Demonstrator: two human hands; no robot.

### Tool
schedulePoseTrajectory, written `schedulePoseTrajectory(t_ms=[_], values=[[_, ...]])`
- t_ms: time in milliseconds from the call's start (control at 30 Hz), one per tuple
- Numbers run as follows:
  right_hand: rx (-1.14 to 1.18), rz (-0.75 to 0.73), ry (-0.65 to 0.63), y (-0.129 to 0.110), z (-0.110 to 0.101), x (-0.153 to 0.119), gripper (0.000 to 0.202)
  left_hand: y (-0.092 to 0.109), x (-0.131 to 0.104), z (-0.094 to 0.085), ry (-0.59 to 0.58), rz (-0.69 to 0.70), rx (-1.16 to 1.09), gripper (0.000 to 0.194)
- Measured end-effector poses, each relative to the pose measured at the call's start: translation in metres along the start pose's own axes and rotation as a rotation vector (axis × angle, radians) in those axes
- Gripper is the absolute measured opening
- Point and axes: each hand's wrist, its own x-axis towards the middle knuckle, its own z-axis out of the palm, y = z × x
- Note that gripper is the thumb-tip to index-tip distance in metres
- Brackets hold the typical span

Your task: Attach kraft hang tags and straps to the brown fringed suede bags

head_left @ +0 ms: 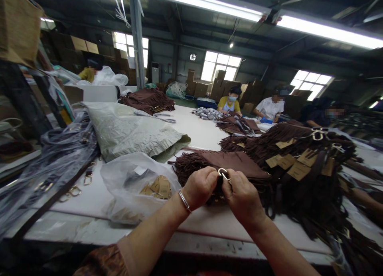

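Both my hands meet over a stack of dark brown fringed bags (239, 161) near the table's front edge. A gold metal ring clasp (222, 171) shows between my fingertips. My right hand (243, 194) pinches the clasp on its right side. My left hand (201, 187), with a silver bangle at the wrist, is closed in a pinch at the clasp's left side; what lies inside its fingers is hidden. A bit of dark strap seems to show just below the clasp, between the hands.
Left of my hands lies a clear plastic bag (140, 192) of brown paper tags (160, 187). Behind it is a pale green sack (128, 128). Plastic-wrapped straps (66, 148) hang far left. Tagged fringed bags (299, 148) pile high at right. Several people sit across the table.
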Motion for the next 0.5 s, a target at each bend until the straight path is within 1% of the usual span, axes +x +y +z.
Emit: schedulePoseTrajectory(t_ms=[100,133,300,400,500], values=[[-0.166,-0.131,-0.037,-0.001,0.001,0.000,0.020,0.005,0.000,0.000,0.018,0.001,-0.048,0.022],[-0.199,-0.155,-0.039,-0.001,0.000,-0.001,0.020,0.006,0.000,0.001,0.025,-0.005,-0.059,0.021],[-0.190,-0.131,0.000,-0.001,0.000,-0.012,0.025,0.005,-0.003,0.007,0.043,-0.029,-0.116,0.019],[-0.195,-0.124,0.015,-0.001,0.002,-0.029,0.028,0.001,-0.003,0.009,0.031,-0.034,-0.149,0.017],[-0.162,-0.157,-0.026,-0.004,0.004,-0.050,0.026,-0.002,0.001,0.005,0.006,-0.020,-0.180,0.017]])
